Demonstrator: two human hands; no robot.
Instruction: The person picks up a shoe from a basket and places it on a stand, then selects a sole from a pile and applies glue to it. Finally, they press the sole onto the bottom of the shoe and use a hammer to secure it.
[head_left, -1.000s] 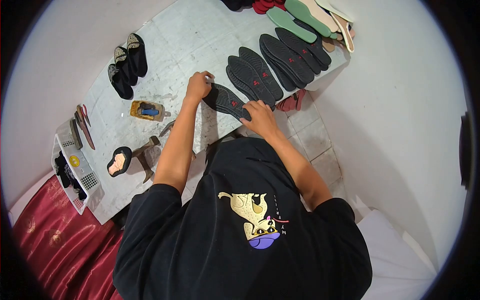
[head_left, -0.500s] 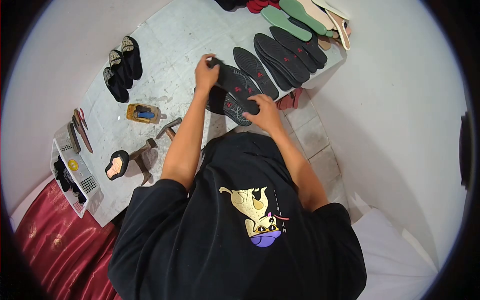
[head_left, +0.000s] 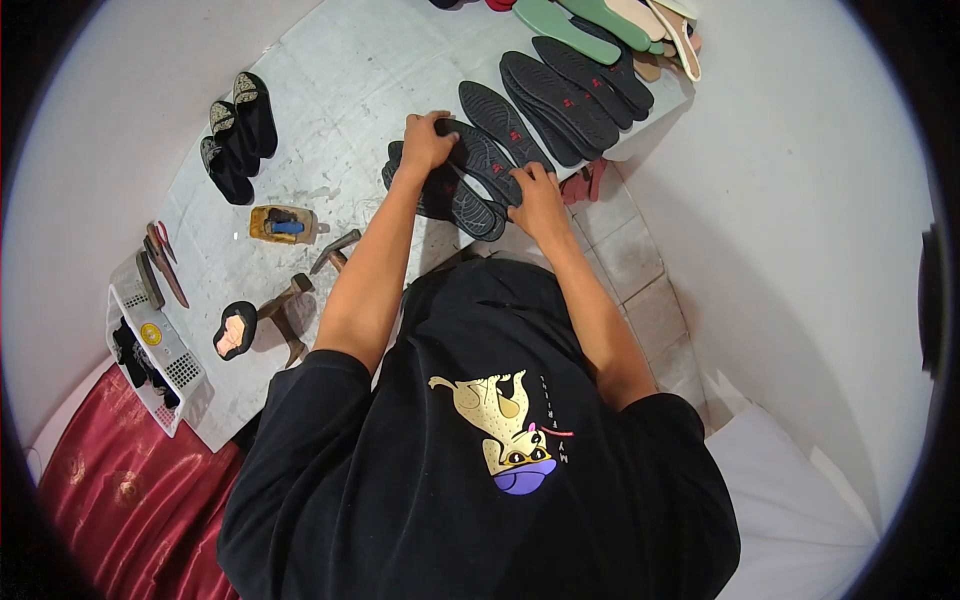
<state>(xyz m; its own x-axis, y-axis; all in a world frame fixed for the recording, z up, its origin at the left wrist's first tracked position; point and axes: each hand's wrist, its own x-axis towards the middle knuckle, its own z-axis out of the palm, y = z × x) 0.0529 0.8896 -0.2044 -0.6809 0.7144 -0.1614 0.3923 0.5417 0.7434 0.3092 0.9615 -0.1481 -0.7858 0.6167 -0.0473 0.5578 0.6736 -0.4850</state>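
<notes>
A black shoe sole (head_left: 478, 155) with a red mark lies at a slant on the table's near edge. My left hand (head_left: 428, 145) grips its far end, thumb on the tread. My right hand (head_left: 538, 203) is closed around its near end, fingers on the edge. Left of it and partly beneath, more black soles (head_left: 470, 210) overlap, some hidden by my left hand and forearm. Just right of the held sole is another single black sole (head_left: 500, 118), treaded side up.
Black soles (head_left: 565, 100) and green insoles (head_left: 570, 32) lie farther right. Black shoes (head_left: 255, 115) stand at the far left. A yellow container (head_left: 282, 225), a hammer (head_left: 290, 292), pincers (head_left: 338, 250), a shoe last (head_left: 235, 330) and a white basket (head_left: 185, 370) sit on the left.
Both hands have set the held sole down flatter, a little to the right, beside the single sole. The overlapping soles on its left now show more.
</notes>
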